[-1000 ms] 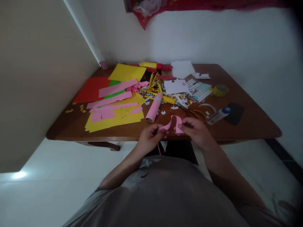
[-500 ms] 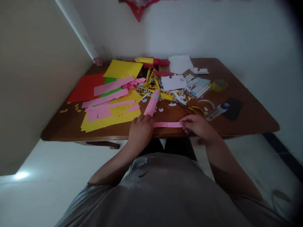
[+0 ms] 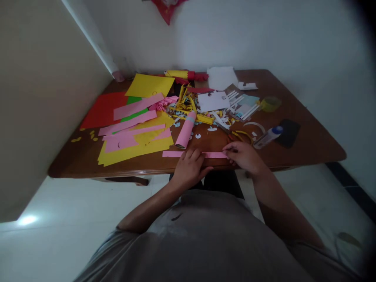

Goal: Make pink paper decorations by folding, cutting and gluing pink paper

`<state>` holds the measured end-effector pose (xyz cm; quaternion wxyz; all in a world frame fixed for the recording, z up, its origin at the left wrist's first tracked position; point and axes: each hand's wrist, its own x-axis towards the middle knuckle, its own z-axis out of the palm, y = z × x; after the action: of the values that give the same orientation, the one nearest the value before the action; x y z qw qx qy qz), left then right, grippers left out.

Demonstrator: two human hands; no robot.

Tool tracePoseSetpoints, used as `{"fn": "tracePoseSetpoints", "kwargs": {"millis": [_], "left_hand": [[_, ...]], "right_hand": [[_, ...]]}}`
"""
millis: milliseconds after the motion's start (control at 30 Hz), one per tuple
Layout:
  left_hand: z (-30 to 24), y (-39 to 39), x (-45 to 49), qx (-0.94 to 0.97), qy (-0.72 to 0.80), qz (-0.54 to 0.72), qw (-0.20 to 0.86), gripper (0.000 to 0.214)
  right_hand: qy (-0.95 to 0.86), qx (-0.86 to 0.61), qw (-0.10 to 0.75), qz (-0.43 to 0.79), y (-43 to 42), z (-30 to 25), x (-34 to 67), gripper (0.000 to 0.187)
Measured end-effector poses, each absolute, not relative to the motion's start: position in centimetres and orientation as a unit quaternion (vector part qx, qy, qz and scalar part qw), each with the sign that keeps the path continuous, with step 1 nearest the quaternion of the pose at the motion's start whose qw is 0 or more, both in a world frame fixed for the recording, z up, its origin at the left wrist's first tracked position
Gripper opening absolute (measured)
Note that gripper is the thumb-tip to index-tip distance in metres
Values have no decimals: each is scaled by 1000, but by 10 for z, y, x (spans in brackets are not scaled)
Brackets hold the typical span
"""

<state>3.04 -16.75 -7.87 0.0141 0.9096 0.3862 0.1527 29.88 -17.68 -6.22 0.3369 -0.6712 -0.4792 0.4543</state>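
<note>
A narrow pink paper strip lies along the front edge of the table. My left hand rests over its middle, fingertips pressing down on the strip and thumb stretched out to the right. At the strip's right end, my right hand pinches it between thumb and fingers. Just behind my left hand lies a rolled pink paper tube with a pale blue band near its far end. A small white paper eye with a dark dot is to the right of the tube.
Orange-handled scissors, a glue bottle and a roll of yellow tape lie to the right. Coloured sheets, including a yellow sheet and a red sheet, cover the left. Paper scraps fill the middle back.
My left hand has slid right along the strip, uncovering its left end and the near end of the pink tube. My right hand stays at the strip's right end.
</note>
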Motion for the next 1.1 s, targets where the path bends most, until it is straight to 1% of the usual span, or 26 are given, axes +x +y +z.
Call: {"fn": "tracePoseSetpoints", "kwargs": {"millis": [133, 300, 467, 667, 867, 1100], "left_hand": [[-93, -167, 32, 911, 368, 187, 11, 58], [-103, -171, 32, 912, 364, 187, -17, 62], [-107, -171, 32, 910, 366, 191, -35, 60], [-110, -172, 33, 911, 364, 191, -40, 59], [-111, -174, 32, 909, 366, 188, -61, 61], [-113, -175, 32, 907, 367, 199, -61, 60]], "right_hand": [[-478, -679, 343, 440, -178, -66, 297, 18], [-489, -685, 335, 424, -181, -70, 297, 18], [-545, -690, 320, 354, -185, -74, 298, 19], [-583, -691, 313, 290, -191, -75, 296, 15], [-586, -699, 310, 269, -194, -73, 292, 13], [-583, -705, 311, 257, -196, -73, 290, 11]]}}
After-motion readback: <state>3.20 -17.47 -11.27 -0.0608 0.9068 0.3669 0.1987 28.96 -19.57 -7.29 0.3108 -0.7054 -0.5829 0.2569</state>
